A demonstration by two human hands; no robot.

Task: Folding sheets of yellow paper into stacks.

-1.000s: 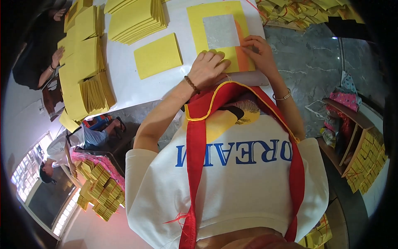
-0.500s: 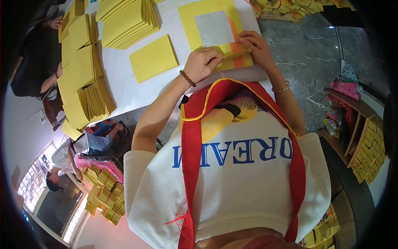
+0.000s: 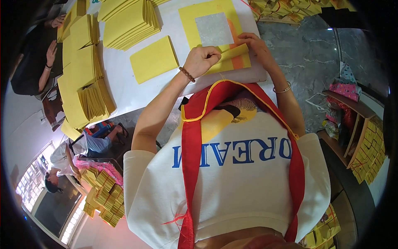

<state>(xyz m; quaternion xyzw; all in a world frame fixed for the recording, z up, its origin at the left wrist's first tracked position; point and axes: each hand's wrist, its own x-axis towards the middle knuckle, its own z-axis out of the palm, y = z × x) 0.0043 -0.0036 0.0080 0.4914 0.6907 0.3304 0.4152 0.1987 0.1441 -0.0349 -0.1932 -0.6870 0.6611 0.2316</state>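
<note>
A yellow paper sheet (image 3: 190,25) lies on the white table, with a silver square (image 3: 213,29) and an orange stripe partly showing on it. Its near part is bent up into a loose fold (image 3: 234,52). My left hand (image 3: 202,60), wearing a beaded bracelet, is closed on the left end of that fold. At the fold's right end is my right hand (image 3: 258,47), a bangle on its wrist. Its fingers stretch left over the sheet's edge, touching the paper. A small yellow folded packet (image 3: 153,59) lies left of my left hand.
Yellow paper stacks (image 3: 128,25) cover the table's left side and back. A person's hand (image 3: 51,53) shows beyond the left edge. Another person sits at lower left near tied yellow bundles (image 3: 108,191). A wooden shelf (image 3: 357,135) stands at right.
The narrow fold has opened into a wider, looser one. My left hand has shifted slightly left and up, and the right hand's fingers have straightened. The person's hand at far left has lifted.
</note>
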